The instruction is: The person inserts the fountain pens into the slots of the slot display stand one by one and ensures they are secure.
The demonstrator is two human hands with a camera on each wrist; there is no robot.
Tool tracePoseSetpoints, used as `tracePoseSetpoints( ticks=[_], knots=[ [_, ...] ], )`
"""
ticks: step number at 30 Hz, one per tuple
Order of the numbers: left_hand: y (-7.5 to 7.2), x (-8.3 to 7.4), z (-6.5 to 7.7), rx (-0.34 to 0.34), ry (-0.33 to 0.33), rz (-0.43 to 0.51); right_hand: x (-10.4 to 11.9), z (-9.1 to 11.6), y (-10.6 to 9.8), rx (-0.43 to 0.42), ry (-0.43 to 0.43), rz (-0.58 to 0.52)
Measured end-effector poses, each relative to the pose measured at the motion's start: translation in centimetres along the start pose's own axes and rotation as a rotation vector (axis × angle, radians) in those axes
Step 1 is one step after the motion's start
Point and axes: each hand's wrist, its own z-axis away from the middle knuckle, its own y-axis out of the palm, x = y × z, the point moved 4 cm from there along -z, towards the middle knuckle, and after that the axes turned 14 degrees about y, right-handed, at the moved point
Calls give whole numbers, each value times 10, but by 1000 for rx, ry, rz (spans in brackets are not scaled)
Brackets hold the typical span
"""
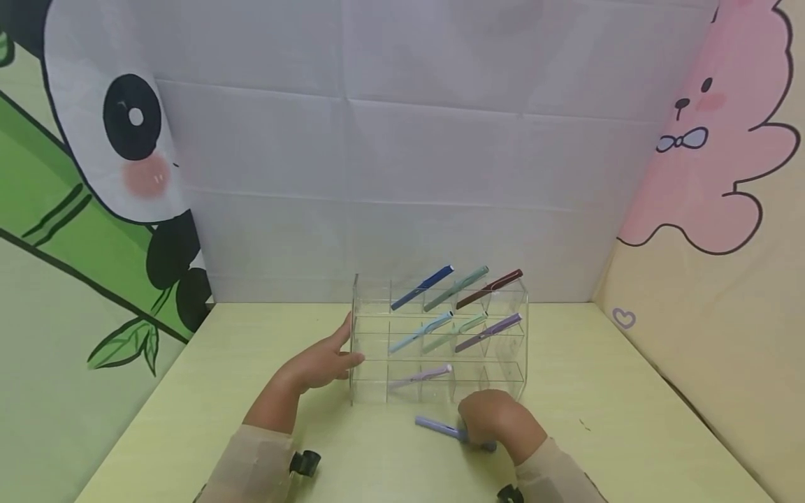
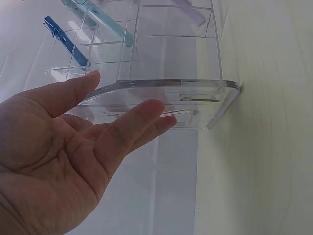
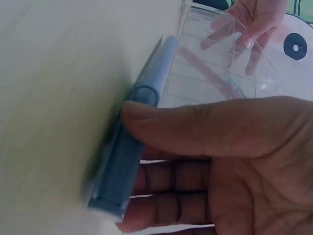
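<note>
A clear acrylic pen stand (image 1: 525,342) rises in tiers on the table. My left hand (image 1: 321,365) is at its left side, the fingers extended along the side panel, as the left wrist view also shows. In front of the stand, low over the table, my right hand (image 1: 493,417) pinches a blue-grey pen (image 3: 122,152) between thumb and fingers. The paler end of this pen points left in the head view. In the top tier lean a dark blue pen (image 1: 423,288), a grey-green pen (image 1: 457,288) and a dark red pen (image 1: 490,288). A lilac pen (image 1: 420,377) lies in the bottom tier.
The middle tier bears a light blue pen (image 1: 421,332), a light green pen (image 1: 455,332) and a purple pen (image 1: 489,332). A pale yellow table (image 1: 604,419) carries the stand. Behind hangs a white cloth (image 1: 434,154), with cartoon-printed walls at both sides.
</note>
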Motion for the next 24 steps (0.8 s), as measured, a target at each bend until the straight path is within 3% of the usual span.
tracePoseSetpoints(
  ticks=[7, 15, 20, 24],
  knots=[
    [0, -1, -1, 0, 9, -4, -14, 6, -17, 27, -99, -233],
    [0, -2, 0, -3, 8, 10, -17, 18, -52, -69, -291, -449],
    [0, -2, 0, -5, 12, 10, -10, 16, -56, -106, -363, -564],
    [0, -3, 0, 0, 14, 11, -6, 14, -52, -103, -367, -604]
  ],
)
